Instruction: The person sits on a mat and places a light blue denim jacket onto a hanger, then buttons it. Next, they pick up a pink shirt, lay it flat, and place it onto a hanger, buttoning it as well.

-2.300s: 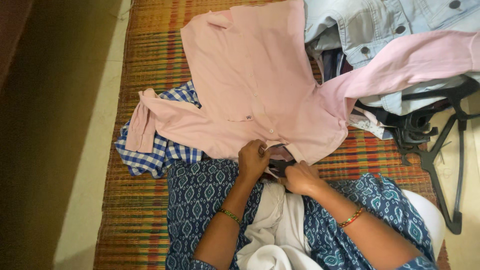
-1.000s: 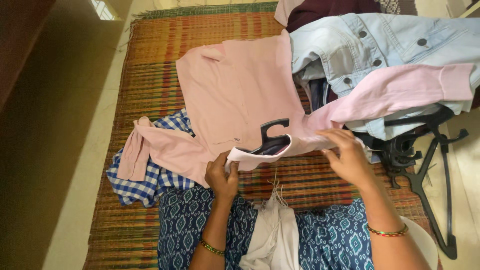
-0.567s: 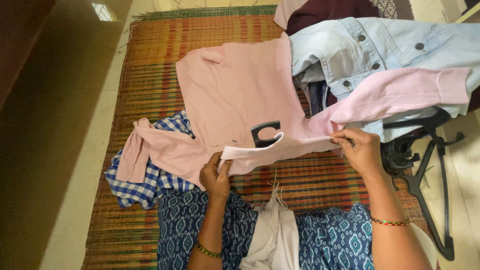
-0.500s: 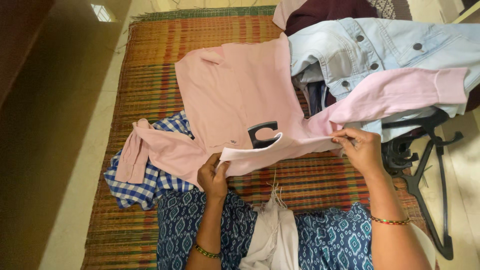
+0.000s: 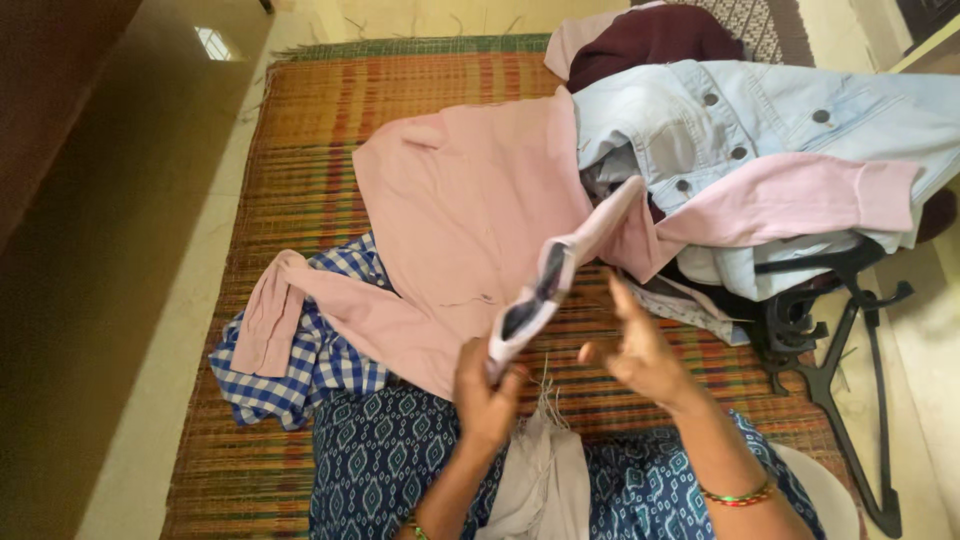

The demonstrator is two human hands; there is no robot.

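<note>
The pink shirt (image 5: 470,215) is spread over the woven mat (image 5: 310,130), its body reaching toward twelve o'clock from the hands, one sleeve trailing to nine o'clock over a blue checked shirt (image 5: 300,360), the other draped at two o'clock across a pale denim jacket (image 5: 700,120). A dark hanger (image 5: 545,290) is seen inside the lifted shoulder edge of the shirt, so the hanging is judged as begun but not finished: much of the garment is not yet raised off the mat, and no hook is seen clear of the collar. The left hand (image 5: 485,400) is closed around the near end of that raised edge, with cloth and, it seems, the hanger arm gripped together. The right hand (image 5: 640,355) is held just beside it at three o'clock, fingers (image 5: 622,300) spread and loose, nothing held or touched. More black hangers (image 5: 850,330) are piled at three o'clock.
</note>
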